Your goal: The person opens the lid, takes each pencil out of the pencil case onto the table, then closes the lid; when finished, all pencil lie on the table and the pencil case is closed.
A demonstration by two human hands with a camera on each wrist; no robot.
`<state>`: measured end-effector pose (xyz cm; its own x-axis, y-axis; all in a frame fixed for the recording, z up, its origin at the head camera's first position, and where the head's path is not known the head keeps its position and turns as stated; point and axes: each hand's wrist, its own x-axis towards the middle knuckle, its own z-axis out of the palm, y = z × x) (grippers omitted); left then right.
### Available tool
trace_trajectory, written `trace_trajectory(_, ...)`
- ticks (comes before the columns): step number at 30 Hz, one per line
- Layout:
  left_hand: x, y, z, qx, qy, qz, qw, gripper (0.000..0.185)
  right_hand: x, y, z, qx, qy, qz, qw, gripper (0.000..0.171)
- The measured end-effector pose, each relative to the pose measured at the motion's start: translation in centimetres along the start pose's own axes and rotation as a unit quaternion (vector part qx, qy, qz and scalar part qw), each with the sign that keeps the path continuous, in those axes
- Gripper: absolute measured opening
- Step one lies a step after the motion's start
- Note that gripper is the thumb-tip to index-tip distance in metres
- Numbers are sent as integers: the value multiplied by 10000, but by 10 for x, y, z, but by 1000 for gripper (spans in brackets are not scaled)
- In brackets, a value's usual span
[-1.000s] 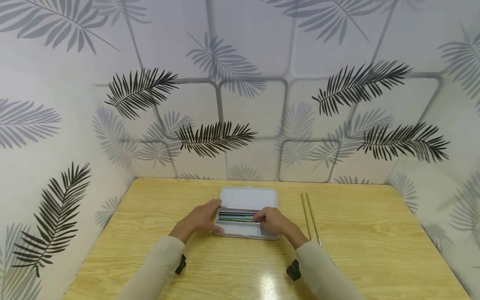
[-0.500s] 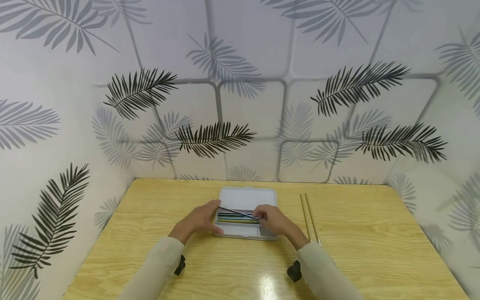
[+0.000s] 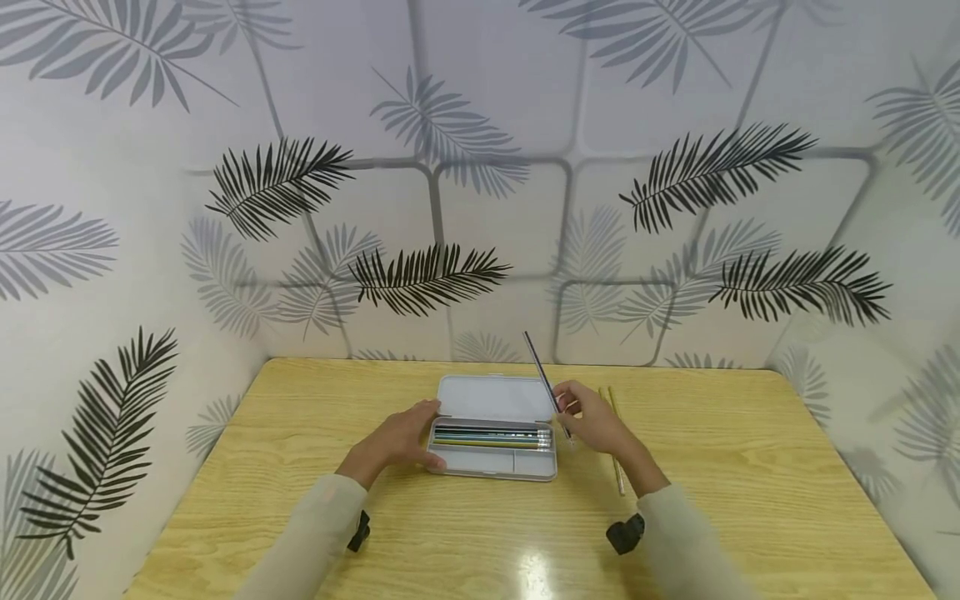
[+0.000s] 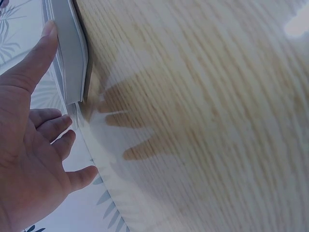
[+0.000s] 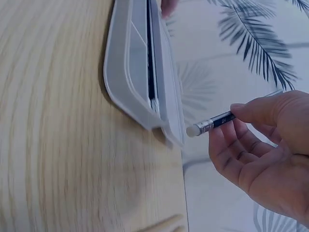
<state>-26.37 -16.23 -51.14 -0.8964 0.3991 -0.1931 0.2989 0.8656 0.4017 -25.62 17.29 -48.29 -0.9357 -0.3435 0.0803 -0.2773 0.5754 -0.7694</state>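
A white pencil case [image 3: 476,460] lies with its lid [image 3: 491,397] folded back. Several pencils [image 3: 487,437] fill its rear compartment, eraser ends to the right. My left hand [image 3: 397,435] is at the case's left end, its straight thumb [image 4: 41,53] on the front edge and its other fingers loosely bent towards the back. Off the case's right end, my right hand [image 3: 592,421] pinches a dark pencil [image 3: 542,371] between thumb and fingers. That pencil slants up to the left, and its white eraser [image 5: 194,130] points down towards the table in the head view.
Two gold pencils [image 3: 618,477] lie on the wooden table [image 3: 450,533] to the right, partly covered by my right hand and forearm. A wall with a leaf pattern [image 3: 431,279] rises directly behind the table's back edge.
My right hand has lifted the dark pencil out of the case and carried it right, tilting it up steeply. The left hand has stayed at the case's left end.
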Motion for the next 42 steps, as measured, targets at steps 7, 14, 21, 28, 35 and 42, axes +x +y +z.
trace_trajectory(7, -1, 2, 0, 5, -14, -33, 10000, 107, -16, 17, -25, 278, 33, 649, 9975, 38)
trace_trajectory(14, 0, 1, -1, 20, 9, -31, 10000, 107, -39, 33, -41, 823, 78, 1324, 9877, 46)
trace_trajectory(21, -1, 3, -1, -33, 0, -35, 10000, 107, -58, 53, -54, 1212, 48, 1685, 9782, 53)
trace_trajectory(28, 0, 3, -1, 7, -50, -26, 10000, 106, -68, 65, -59, 807, 209, 2109, 9740, 51)
trace_trajectory(35, -1, 2, -1, 6, 2, 10, 10000, 106, -68, 71, -51, 65, 354, 2333, 9717, 50)
trace_trajectory(42, -1, 3, -1, -9, -8, -50, 10000, 105, -66, 69, -43, -410, 482, 2319, 9707, 43)
